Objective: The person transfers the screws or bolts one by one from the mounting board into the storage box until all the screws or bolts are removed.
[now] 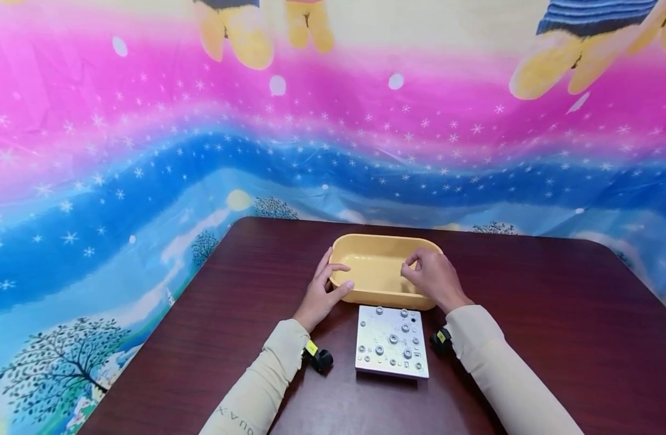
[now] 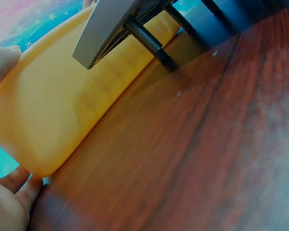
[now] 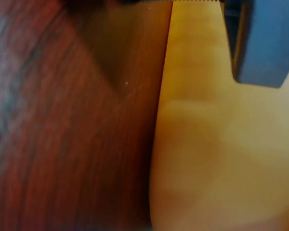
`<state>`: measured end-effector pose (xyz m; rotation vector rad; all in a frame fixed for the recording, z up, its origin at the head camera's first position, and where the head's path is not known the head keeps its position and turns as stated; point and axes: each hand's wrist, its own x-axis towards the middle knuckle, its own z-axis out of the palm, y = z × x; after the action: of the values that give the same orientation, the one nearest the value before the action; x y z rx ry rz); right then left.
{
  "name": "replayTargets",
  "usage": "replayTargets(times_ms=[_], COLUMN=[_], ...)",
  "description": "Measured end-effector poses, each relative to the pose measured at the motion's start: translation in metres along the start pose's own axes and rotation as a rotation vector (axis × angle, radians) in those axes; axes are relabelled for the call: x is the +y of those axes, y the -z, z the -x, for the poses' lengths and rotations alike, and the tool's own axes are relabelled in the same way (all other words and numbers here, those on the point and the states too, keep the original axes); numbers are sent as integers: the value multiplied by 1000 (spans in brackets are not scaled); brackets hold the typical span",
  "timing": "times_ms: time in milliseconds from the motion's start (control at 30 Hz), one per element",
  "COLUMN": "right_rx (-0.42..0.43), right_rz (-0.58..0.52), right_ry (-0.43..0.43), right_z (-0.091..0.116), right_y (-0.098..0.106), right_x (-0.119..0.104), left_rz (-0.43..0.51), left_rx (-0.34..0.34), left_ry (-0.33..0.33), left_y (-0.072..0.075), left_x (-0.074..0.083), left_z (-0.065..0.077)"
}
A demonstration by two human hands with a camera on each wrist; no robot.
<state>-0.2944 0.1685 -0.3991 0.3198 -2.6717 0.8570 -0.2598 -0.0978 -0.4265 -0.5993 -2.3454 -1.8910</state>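
Note:
A yellow plastic tray (image 1: 384,297) rests on the table. My left hand (image 1: 323,295) grips its left end, with the thumb at the front rim and the index finger reaching over the inside. In the left wrist view, fingers (image 2: 30,191) lie against the tray's lower corner. Over the tray's right end, my right hand (image 1: 432,277) has thumb and index finger curled together; I cannot tell whether they pinch something small. Directly in front of the tray is a silver metal plate (image 1: 384,329) with several socket-head screws in its top. Threaded screw shanks (image 2: 147,39) stick out beneath it.
The dark reddish-brown wooden table (image 1: 555,314) extends to both sides. A printed curtain (image 1: 333,175) hangs behind its far edge. Black cameras are strapped at the left wrist (image 1: 320,360) and the right wrist (image 1: 440,340), on either side of the plate.

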Motion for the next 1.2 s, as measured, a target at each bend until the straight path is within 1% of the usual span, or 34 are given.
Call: replayTargets(times_ms=[167, 433, 567, 767, 1200], right_rx=[-33, -152, -191, -204, -203], right_rz=[39, 134, 165, 211, 222], right_ry=[-24, -60, -81, -93, -107], right_z=[0, -1, -2, -4, -3], right_y=[-2, -5, -5, -3, -3], right_x=[0, -6, -7, -6, -8], left_rz=[13, 12, 2, 0, -1], left_rx=[0, -3, -2, -3, 11], left_ry=[-5, -10, -4, -16, -13], left_y=[1, 3, 3, 2, 1], left_x=[-1, -4, -3, -2, -2], left_z=[0, 1, 1, 0, -1])
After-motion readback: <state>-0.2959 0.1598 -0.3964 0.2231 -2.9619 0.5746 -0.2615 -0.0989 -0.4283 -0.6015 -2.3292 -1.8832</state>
